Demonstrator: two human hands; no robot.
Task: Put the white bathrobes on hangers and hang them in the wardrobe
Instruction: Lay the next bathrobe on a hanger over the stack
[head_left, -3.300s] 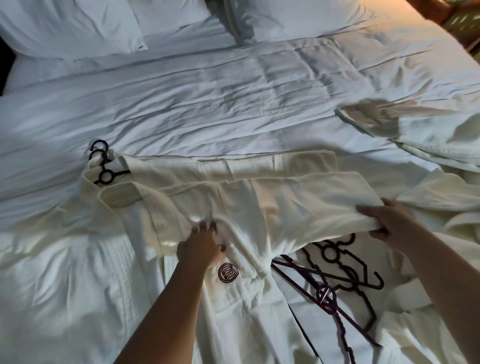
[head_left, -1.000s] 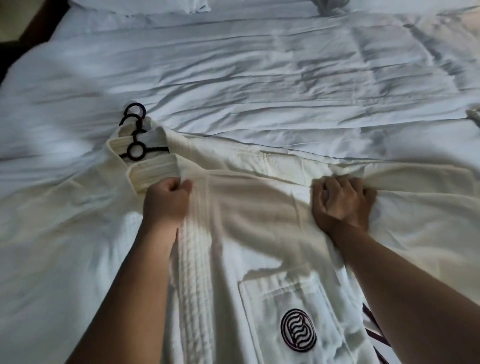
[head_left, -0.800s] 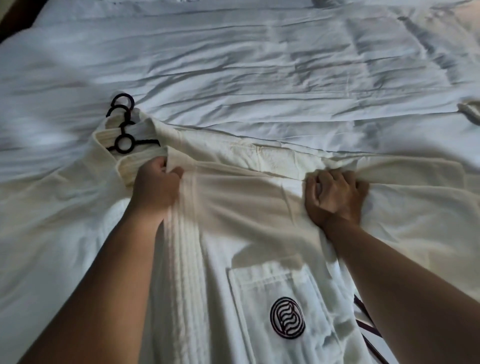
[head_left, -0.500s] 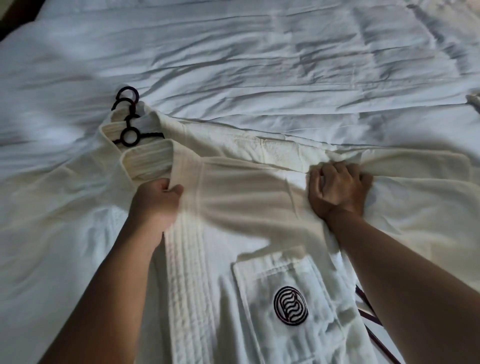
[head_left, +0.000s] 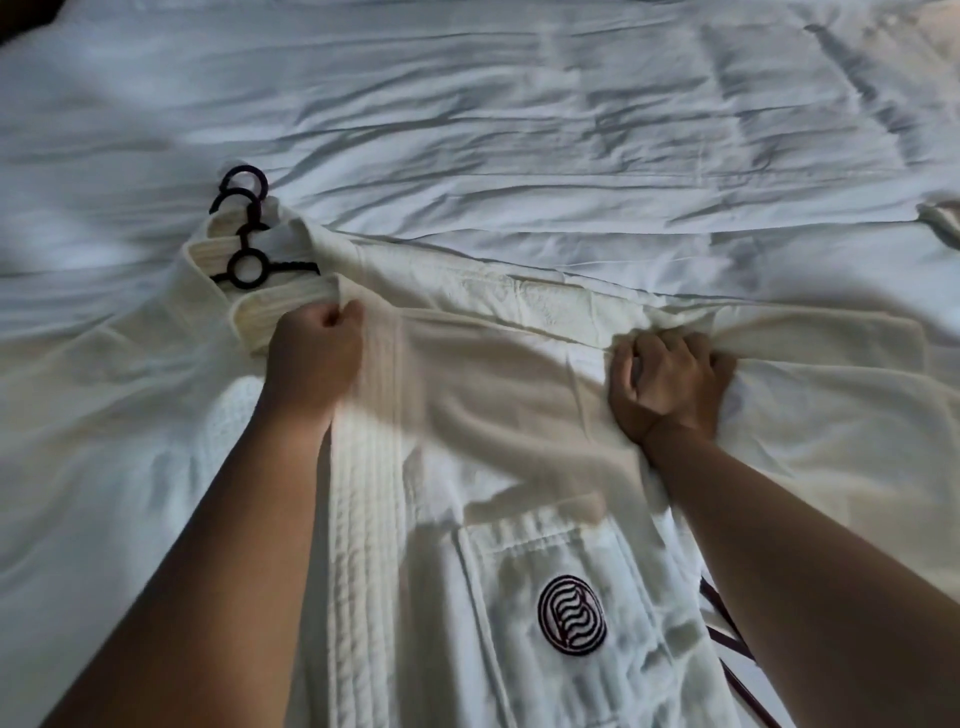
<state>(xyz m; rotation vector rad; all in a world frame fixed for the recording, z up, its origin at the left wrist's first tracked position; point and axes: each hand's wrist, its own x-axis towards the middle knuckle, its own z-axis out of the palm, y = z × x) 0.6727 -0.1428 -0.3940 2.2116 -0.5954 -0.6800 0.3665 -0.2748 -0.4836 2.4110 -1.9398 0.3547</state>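
The front band of the bathrobe is clenched in the left hand just beside the hanger in its collar, its cloth is bunched in the right hand well right of that hanger, and a shoulder could be dragged off it by an uneven tug.

The soft white cloth bathrobe lies spread out on the bed, front side up, with its neck to the left. It has a thick ribbed band down the front and a square pocket with a dark round wavy mark. A dark plastic hanger with ring shapes sits inside the neck, and its round hook pokes out past the collar onto the bed. The left hand grips the collar band, the right hand grips a bunched fold further along, and thin dark hanger bars peek out from under the robe at the lower right.
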